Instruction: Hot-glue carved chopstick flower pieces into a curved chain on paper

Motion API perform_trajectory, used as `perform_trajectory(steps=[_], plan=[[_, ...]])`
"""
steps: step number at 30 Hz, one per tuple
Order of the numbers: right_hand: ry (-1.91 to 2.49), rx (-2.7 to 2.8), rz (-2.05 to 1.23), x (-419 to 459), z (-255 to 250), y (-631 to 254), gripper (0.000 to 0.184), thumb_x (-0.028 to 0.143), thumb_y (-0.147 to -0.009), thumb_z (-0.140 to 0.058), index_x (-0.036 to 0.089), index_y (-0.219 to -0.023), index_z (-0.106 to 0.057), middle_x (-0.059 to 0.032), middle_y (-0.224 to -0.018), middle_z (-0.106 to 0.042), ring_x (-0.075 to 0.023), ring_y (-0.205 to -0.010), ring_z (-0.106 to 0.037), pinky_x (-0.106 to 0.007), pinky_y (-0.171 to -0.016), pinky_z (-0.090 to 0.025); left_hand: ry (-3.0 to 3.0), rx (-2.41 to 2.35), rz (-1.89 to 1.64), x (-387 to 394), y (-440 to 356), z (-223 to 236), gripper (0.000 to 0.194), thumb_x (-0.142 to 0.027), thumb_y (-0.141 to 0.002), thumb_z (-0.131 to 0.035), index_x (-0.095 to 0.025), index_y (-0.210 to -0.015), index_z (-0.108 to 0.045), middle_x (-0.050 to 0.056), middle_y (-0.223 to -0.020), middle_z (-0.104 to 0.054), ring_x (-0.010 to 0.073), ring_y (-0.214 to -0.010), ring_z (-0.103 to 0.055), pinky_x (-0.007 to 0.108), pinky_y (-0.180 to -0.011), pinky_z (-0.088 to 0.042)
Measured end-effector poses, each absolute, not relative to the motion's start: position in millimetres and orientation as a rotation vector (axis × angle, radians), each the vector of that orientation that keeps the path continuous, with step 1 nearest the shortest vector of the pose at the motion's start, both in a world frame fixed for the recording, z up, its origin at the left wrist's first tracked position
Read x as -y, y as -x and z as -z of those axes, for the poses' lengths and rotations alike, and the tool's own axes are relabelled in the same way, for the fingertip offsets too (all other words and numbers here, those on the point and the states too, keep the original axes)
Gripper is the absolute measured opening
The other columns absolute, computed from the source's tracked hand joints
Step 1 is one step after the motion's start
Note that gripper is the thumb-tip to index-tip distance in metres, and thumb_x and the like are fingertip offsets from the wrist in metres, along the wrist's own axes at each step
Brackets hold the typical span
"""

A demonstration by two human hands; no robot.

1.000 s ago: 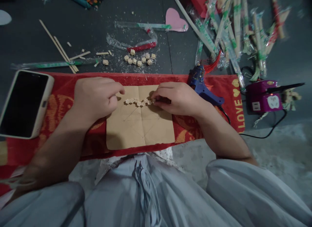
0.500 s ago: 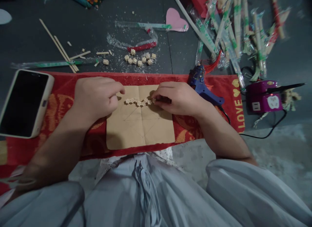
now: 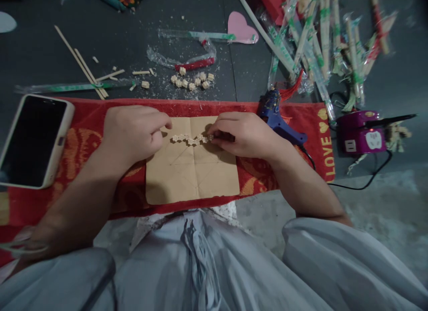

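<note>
A wavy row of small, pale flower-shaped pieces (image 3: pixel 191 141), seemingly joined, lies across the upper part of a creased brown paper sheet (image 3: pixel 174 182) with faint pencil lines. The thumb and fingers of my right hand (image 3: pixel 245 133) are closed on the row's right end, whose last piece is partly covered. Just left of the row, my left hand (image 3: pixel 135 132) rests in a loose curl over the paper's edge. Its index finger sticks out, bent, and nothing shows in it. Right of my right hand is a blue glue gun (image 3: pixel 282 126).
Beneath the paper is a red towel (image 3: pixel 90 110), with a phone (image 3: pixel 33 141) at its left. Several loose flower-shaped pieces (image 3: pixel 191 86) and thin sticks (image 3: pixel 85 66) lie beyond it. Wrapped sticks (image 3: pixel 321 43) fill the back right, near a purple power socket (image 3: pixel 361 132) with a cable.
</note>
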State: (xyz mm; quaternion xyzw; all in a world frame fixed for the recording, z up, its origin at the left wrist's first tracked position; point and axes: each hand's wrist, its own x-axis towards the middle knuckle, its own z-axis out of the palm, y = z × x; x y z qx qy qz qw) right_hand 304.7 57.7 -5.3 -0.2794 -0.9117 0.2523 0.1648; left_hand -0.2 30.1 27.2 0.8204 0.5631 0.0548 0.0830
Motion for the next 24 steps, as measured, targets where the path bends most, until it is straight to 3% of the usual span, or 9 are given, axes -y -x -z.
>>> perform_trajectory(steps=[7,19,24], plan=[[0.827,2.608,-0.714,-57.0,5.9,-304.9,0.019,0.018,-0.104,-0.065,0.018,-0.112,-0.082,-0.0101,-0.108,-0.083,-0.0226,-0.100,-0.073,-0.033,-0.084,-0.051,-2.541,-1.664,-0.263,-31.2,4.7,-19.4,0.034,-0.026,-0.085,-0.055,-0.036,-0.094,-0.087,-0.002,-0.091,-0.086,0.0294,-0.102,-0.086,0.039,-0.073,-0.053],[0.836,2.610,-0.735,-56.4,4.2,-304.4,0.020,0.018,-0.105,-0.064,0.019,-0.113,-0.082,-0.0105,-0.108,-0.083,-0.0231,-0.099,-0.073,-0.033,-0.085,-0.052,-2.572,-1.596,-0.243,-29.2,6.0,-20.6,0.039,-0.025,-0.093,-0.052,-0.032,-0.101,-0.089,-0.003,-0.100,-0.089,0.0252,-0.100,-0.081,0.038,-0.075,-0.050],[0.824,2.608,-0.723,-55.6,4.5,-303.8,0.020,0.018,-0.105,-0.064,0.019,-0.112,-0.082,-0.0105,-0.108,-0.083,-0.0234,-0.099,-0.074,-0.034,-0.085,-0.052,-2.608,-1.588,-0.229,-29.4,5.8,-20.5,0.040,-0.024,-0.092,-0.051,-0.030,-0.100,-0.089,0.000,-0.102,-0.090,0.0271,-0.100,-0.084,0.041,-0.072,-0.050]])
